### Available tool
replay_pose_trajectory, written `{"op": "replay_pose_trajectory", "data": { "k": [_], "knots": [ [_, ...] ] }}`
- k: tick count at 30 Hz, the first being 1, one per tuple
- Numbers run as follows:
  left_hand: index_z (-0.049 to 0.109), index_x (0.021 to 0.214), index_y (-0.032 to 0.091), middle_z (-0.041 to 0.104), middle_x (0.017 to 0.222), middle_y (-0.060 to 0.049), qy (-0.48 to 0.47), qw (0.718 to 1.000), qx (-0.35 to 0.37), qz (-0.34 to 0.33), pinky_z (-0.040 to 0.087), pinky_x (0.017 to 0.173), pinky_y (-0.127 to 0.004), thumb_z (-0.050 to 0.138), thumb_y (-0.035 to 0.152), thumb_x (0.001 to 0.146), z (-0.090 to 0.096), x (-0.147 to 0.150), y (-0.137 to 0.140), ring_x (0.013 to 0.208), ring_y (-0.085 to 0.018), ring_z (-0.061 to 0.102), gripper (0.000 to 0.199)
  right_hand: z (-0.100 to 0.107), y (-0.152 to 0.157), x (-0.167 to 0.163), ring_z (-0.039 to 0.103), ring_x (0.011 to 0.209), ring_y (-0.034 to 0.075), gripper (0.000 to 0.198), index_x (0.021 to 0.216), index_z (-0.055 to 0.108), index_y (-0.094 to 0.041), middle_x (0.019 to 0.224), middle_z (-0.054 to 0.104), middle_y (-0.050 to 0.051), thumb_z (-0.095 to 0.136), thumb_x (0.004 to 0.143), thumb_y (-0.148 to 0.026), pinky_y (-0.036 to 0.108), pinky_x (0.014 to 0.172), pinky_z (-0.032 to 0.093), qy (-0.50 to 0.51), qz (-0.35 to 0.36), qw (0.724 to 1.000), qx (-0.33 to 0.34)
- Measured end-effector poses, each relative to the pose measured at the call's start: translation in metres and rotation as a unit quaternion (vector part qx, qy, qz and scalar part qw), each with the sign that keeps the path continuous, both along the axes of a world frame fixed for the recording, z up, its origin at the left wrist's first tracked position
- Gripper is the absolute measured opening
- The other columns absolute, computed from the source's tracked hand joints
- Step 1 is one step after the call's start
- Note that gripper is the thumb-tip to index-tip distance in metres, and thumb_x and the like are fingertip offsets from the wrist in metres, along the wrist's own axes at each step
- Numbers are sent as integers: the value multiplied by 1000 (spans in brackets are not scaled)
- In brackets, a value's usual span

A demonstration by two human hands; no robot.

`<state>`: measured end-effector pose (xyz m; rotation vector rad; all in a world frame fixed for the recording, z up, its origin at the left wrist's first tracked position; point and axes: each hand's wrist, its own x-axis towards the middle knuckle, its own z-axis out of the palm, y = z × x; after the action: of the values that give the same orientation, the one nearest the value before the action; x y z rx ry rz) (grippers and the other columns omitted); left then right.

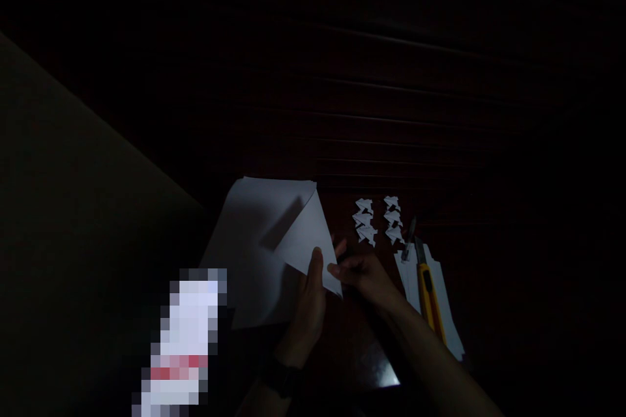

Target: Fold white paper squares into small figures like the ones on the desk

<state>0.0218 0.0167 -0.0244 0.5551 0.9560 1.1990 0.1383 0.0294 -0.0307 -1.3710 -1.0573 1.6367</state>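
Note:
A white sheet of paper [307,234], folded over on a slant, is held above a larger stack of white paper [244,228]. My left hand [313,293], with a dark watch on the wrist, grips the folded sheet, its thumb lying on top and its other fingers mostly hidden behind. My right hand [364,277] is closed at the sheet's lower right edge, thumb and fingers pinching there. Beyond my right hand stand two columns of small folded white paper figures [364,220].
On the right, a yellow utility knife [430,300] lies on cut white paper pieces [447,293], beside what looks like a pen [409,238]. A pixelated bright patch [188,332] covers something at lower left. The dark tabletop [352,358] reflects light; a pale wall [73,176] borders the left.

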Motion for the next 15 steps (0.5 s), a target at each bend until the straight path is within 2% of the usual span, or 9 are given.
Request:
{"op": "replay_pose_trajectory", "data": {
  "k": [8, 12, 15],
  "knots": [
    [50, 128, 16, 58, 125, -14, -57, 998, -7, -11, 32, 103, -45, 50, 41, 87, -2, 0, 1, 120, -29, 48, 49, 1, 0, -1, 39, 44, 7, 32, 57, 63, -11, 49, 53, -2, 71, 67, -40, 21, 45, 29, 18, 4, 1000, -14],
    [53, 126, 17, 57, 126, -13, -23, 999, 11, -31, 27, 105, -45, 50, 40, 87, -2, 1, 0, 123, -29, 45, 45, -1, -1, -2, 40, 46, 7, 31, 58, 65, -10, 50, 54, -1, 72, 66, -39, 21, 46, 29, 9, 7, 1000, 12],
    [54, 124, 18, 57, 126, -13, 8, 999, 9, -38, 29, 104, -43, 44, 46, 89, 0, 0, 0, 122, -28, 46, 46, -2, -2, -3, 43, 47, 8, 30, 59, 66, -11, 52, 56, -1, 72, 67, -40, 21, 48, 32, 2, 0, 1000, 20]
  ]
}}
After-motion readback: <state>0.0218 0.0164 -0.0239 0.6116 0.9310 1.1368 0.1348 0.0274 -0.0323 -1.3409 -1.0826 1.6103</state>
